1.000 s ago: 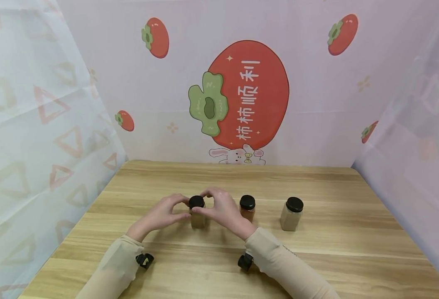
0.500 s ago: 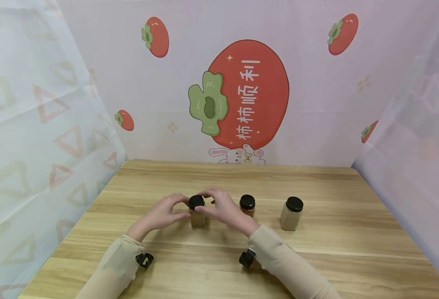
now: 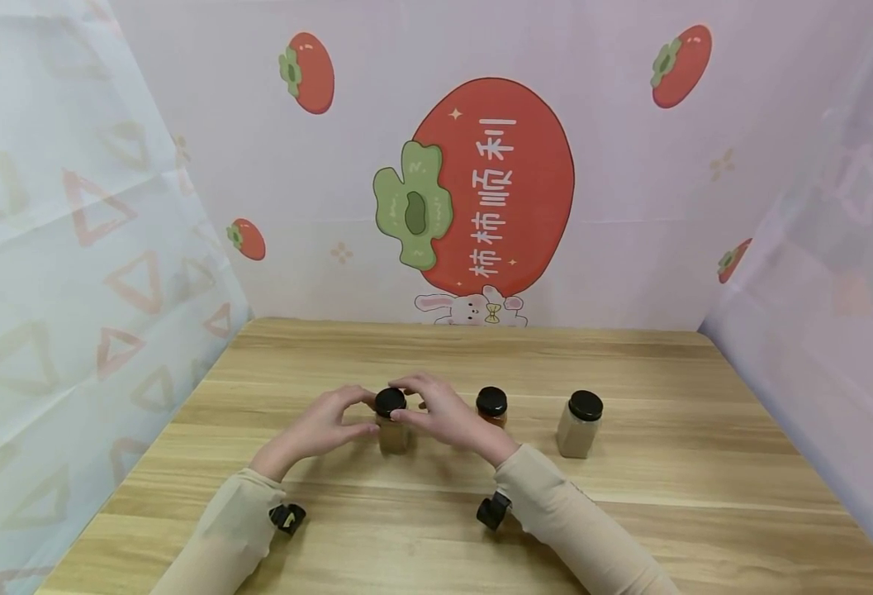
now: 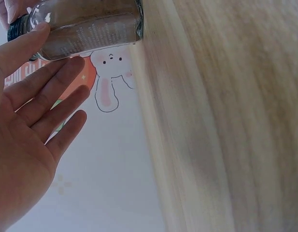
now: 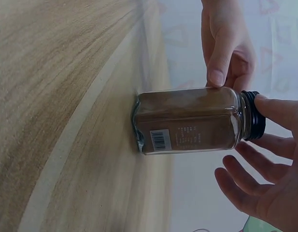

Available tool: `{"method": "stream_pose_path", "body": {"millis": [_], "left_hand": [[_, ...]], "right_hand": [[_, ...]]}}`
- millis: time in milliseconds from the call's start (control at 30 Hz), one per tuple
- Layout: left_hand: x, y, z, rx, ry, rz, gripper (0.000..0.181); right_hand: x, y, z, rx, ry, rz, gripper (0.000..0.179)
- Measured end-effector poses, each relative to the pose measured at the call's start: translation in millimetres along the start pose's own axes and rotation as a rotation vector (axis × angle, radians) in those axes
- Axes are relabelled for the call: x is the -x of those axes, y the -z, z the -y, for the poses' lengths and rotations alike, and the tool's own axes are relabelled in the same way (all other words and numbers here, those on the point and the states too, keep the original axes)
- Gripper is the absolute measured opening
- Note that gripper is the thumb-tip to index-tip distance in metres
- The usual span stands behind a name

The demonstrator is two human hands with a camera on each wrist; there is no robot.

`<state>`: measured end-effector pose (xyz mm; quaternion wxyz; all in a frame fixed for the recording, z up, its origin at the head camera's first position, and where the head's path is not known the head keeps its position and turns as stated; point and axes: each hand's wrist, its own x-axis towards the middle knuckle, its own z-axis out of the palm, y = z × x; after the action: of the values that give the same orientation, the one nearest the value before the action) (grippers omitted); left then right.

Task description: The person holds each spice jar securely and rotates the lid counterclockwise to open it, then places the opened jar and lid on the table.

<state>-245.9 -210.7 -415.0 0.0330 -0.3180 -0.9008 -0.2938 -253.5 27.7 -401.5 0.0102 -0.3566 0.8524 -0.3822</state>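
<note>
A square glass spice jar of brown powder stands upright on the table, a barcode on its side in the right wrist view. My left hand pinches its body between thumb and forefinger near the shoulder; the other fingers are extended and spread. On the black screw lid, my right hand has its thumb and forefinger at opposite sides, with the remaining fingers loosely bent below. The lid sits on the jar's neck, and threads show at its edge in the right wrist view.
Just right of my right hand stands a black-lidded jar with reddish-brown contents, partly hidden by the hand. Farther right is another jar of pale powder. The wooden table meets a printed cloth backdrop behind.
My right hand has turned slightly around the lid: the thumb shifts right, the forefinger left, and the wrist a little right. The left hand and the jar stay in place.
</note>
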Motion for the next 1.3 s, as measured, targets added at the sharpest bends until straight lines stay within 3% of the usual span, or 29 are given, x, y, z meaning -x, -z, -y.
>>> {"method": "stream_pose_path", "body": {"millis": [500, 933, 1300], "left_hand": [[2.1, -1.6, 2.7, 0.027, 0.006, -0.007, 0.035], [3.8, -4.0, 1.8, -0.012, 0.014, -0.012, 0.032], [2.3, -6.4, 1.9, -0.034, 0.013, -0.002, 0.03]], "right_hand": [[4.9, -3.7, 9.0, 0.026, -0.055, -0.117, 0.057], [8.0, -12.9, 18.6, 0.146, -0.159, -0.254, 0.051], [7.4, -14.7, 19.1, 0.161, -0.175, -0.285, 0.045]]}}
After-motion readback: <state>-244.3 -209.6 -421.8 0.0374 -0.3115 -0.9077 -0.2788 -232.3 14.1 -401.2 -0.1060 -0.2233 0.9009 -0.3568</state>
